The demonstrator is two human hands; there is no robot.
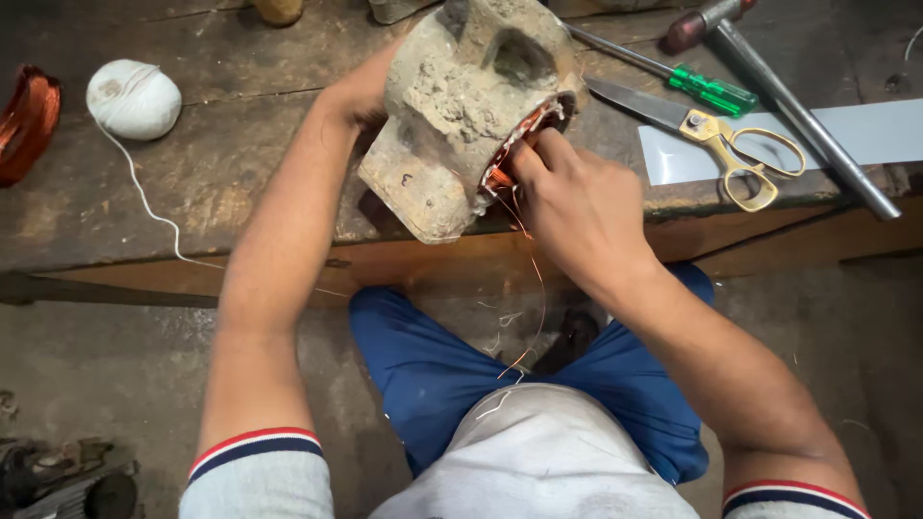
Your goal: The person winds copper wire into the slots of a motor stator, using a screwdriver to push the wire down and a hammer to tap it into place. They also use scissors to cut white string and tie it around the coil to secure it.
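Note:
A grimy, crusted metal motor housing (pixel 460 106) rests tilted at the front edge of a worn wooden workbench (pixel 221 183). Copper windings (pixel 519 144) show in its open end. My left hand (pixel 361 91) reaches behind the housing and steadies its far side; most of the hand is hidden. My right hand (pixel 577 207) pinches at the windings in the opening, fingers closed on thin copper wire (pixel 538 288) that trails down toward my lap.
A ball of white string (pixel 133 98) and a copper wire coil (pixel 27 120) lie at the left. At the right lie gold-handled scissors (pixel 721 144), a green-handled screwdriver (pixel 687 82), a metal rod (pixel 808 120), a hammer (pixel 707 19) and a pale sheet (pixel 865 135).

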